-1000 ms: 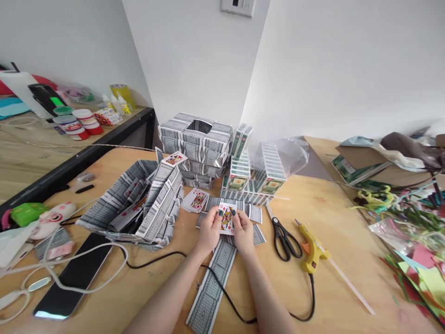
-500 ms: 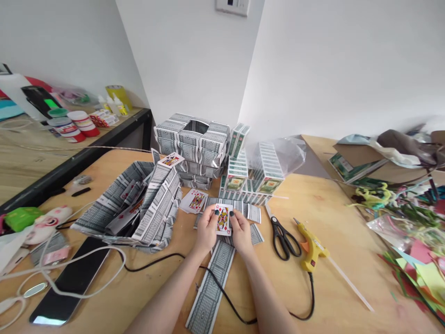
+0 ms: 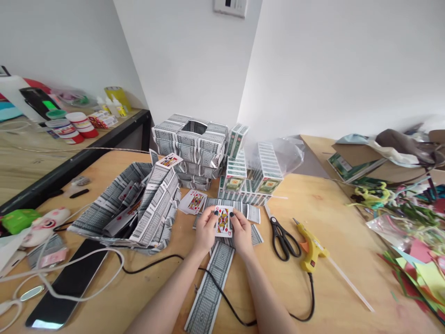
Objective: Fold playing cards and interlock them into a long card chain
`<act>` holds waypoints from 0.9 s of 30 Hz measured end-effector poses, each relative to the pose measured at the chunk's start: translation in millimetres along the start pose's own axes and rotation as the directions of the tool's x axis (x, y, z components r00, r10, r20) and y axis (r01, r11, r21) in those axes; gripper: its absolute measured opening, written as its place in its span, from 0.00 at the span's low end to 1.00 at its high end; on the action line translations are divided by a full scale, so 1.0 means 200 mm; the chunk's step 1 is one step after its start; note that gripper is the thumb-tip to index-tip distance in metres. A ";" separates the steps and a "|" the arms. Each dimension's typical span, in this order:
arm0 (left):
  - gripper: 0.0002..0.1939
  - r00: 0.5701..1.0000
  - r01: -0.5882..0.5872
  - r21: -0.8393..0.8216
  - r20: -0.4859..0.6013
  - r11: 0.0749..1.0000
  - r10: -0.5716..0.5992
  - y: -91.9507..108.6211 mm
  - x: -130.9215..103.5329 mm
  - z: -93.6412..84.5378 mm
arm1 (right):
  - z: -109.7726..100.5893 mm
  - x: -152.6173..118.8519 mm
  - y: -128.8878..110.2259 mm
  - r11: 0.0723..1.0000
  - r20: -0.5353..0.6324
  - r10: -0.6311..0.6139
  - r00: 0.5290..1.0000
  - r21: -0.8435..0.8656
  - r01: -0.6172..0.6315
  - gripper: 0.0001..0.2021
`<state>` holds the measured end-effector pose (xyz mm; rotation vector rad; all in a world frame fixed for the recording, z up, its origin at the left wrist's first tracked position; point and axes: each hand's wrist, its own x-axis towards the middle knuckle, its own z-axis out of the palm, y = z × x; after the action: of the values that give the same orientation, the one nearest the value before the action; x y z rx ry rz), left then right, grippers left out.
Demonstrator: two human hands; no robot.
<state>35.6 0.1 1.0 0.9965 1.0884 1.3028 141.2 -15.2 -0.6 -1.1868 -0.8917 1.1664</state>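
A playing card (image 3: 224, 222), the queen of diamonds, is held face up between my two hands. My left hand (image 3: 206, 232) pinches its left edge, thumb on top. On its right edge my right hand (image 3: 242, 232) grips in the same way. Beneath the card lie strips of joined playing cards (image 3: 210, 290), patterned backs up, one running toward me. Loose face-up cards (image 3: 193, 202) rest just beyond my left hand. Black-handled scissors (image 3: 284, 239) and a yellow glue gun (image 3: 313, 250) with a clear glue stick lie to the right of my right hand.
An open box made of cards (image 3: 163, 208) stands at left, a larger card-covered box (image 3: 194, 144) behind it. Card packs (image 3: 267, 169) are stacked at the back. A black cord (image 3: 222, 287) crosses the table. A phone (image 3: 67, 287) lies front left, craft scraps (image 3: 417, 260) far right.
The view has shifted slightly. Both hands keep the same hold on the card, and nothing else has visibly moved.
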 end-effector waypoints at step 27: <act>0.05 0.999 0.041 0.005 -0.006 0.999 -0.041 0.06 -0.01 0.01 | 0.01 -0.01 -0.02 0.996 0.040 0.049 0.998 0.079 -0.052 0.09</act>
<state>35.2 -1.0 12.5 0.9699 1.1117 1.2715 139.1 -16.6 4.4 -1.1308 -0.8398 1.2577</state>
